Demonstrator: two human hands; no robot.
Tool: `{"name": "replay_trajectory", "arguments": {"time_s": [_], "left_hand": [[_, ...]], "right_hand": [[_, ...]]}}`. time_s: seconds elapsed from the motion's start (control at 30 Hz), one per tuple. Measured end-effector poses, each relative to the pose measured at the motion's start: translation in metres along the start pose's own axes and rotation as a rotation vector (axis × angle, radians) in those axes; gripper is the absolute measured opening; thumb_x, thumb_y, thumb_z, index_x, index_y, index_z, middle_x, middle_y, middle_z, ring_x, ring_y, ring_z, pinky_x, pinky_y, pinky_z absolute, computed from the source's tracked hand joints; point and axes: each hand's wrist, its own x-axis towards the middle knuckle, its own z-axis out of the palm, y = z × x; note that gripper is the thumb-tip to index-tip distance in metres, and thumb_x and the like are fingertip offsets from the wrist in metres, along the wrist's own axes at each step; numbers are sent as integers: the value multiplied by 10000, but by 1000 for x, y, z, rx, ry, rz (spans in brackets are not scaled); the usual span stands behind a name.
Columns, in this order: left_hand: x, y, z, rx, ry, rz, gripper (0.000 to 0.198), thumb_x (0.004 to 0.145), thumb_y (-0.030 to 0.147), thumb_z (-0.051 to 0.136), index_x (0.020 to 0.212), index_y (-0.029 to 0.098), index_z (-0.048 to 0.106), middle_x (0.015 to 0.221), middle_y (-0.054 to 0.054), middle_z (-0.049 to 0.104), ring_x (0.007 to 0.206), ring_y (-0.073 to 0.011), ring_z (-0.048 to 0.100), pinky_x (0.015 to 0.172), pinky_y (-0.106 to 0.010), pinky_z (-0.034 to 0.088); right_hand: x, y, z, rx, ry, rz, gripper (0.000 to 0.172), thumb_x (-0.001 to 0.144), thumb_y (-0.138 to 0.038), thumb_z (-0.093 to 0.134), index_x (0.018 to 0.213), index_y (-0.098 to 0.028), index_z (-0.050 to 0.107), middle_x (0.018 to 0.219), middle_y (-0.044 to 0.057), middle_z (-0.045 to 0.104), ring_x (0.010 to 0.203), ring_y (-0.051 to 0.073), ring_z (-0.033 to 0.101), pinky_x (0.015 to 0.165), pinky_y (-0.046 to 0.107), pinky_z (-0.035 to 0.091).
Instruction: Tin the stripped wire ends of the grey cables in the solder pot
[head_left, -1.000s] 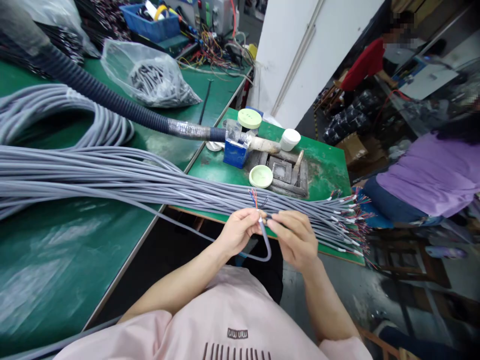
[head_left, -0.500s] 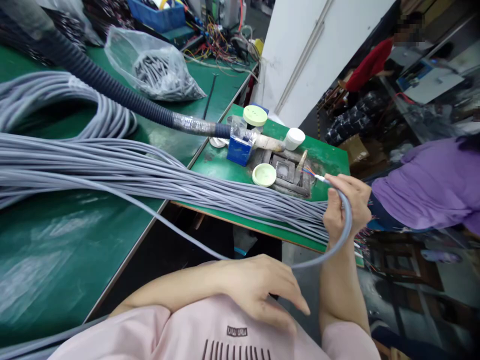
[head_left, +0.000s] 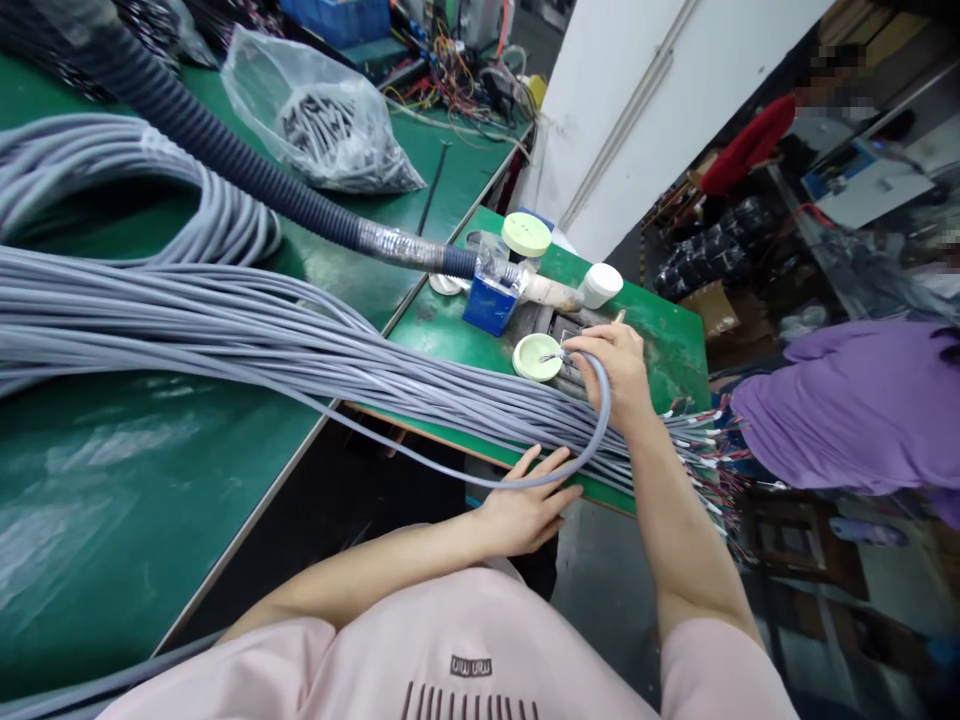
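My right hand (head_left: 619, 370) pinches a grey cable (head_left: 601, 405) close to its stripped end. The thin bare wires at its tip reach into a shallow pale green dish (head_left: 531, 366); whether they touch its bottom I cannot tell. From that grip the cable curves down and runs away to the left. My left hand (head_left: 521, 512) is open, its fingers spread beside this cable at the bench's near edge. Behind the cable lies a thick bundle of grey cables (head_left: 442, 385), its wire ends fanning out beyond my right forearm.
A ribbed black hose (head_left: 300, 205) leads to a blue box (head_left: 491, 305) and a pale nozzle. Near them stand a white tub (head_left: 601, 285) and a green-lidded jar (head_left: 526, 235). A clear bag (head_left: 322, 130) of short grey pieces lies farther back. A person in purple (head_left: 847, 410) is at right.
My right hand has moved left, taking the cable's wire tips into the green dish. My left hand has risen from my shirt to the cables, with its fingers spread.
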Motion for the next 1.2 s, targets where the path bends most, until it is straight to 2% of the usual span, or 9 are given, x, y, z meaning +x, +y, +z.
{"name": "replay_trajectory", "arguments": {"time_s": [0.3, 0.6, 0.7, 0.83, 1.0, 1.2], "left_hand": [[-3, -6, 7, -17, -19, 26, 428, 903, 273, 445, 1312, 152, 486, 1461, -122, 411, 1420, -265, 248, 1162, -507, 133], [-3, -8, 9, -24, -27, 41, 458, 881, 255, 470, 1325, 141, 477, 1476, -132, 386, 1431, -274, 213, 1157, -509, 142], [-4, -9, 9, -26, -29, 45, 450, 894, 256, 442, 1329, 144, 469, 1485, -113, 377, 1431, -267, 214, 1159, -502, 143], [-3, -10, 9, -26, -33, 54, 441, 895, 255, 441, 1322, 150, 477, 1474, -109, 395, 1419, -266, 249, 1151, -499, 170], [-4, -11, 8, -9, -30, 55, 431, 912, 269, 419, 1327, 172, 472, 1490, -88, 376, 1414, -250, 263, 1152, -487, 163], [-3, -10, 7, 17, -43, 59, 437, 904, 275, 445, 1330, 179, 476, 1485, -82, 386, 1421, -250, 239, 1153, -458, 149]], "right_hand": [[7, 1, 17, 61, -92, -45, 161, 875, -269, 544, 937, -255, 693, 984, 65, 620, 970, 219, 553, 972, 440, 401], [6, 5, 31, 48, -141, -30, 153, 870, -268, 549, 932, -262, 690, 959, 56, 637, 954, 218, 561, 1014, 464, 368], [8, 3, 26, 60, -136, -44, 154, 878, -261, 539, 940, -263, 679, 939, 45, 639, 939, 210, 574, 1029, 463, 360], [12, 4, 5, 23, -28, -12, 151, 891, -277, 528, 942, -250, 667, 890, 43, 638, 927, 208, 578, 1038, 441, 350], [14, 30, -16, -107, 89, 169, 202, 915, -336, 478, 944, -229, 647, 917, 52, 663, 933, 222, 571, 959, 429, 386], [8, 66, -5, -131, 61, 261, 197, 895, -296, 485, 915, -204, 658, 910, 62, 693, 911, 223, 574, 876, 380, 415]]}}
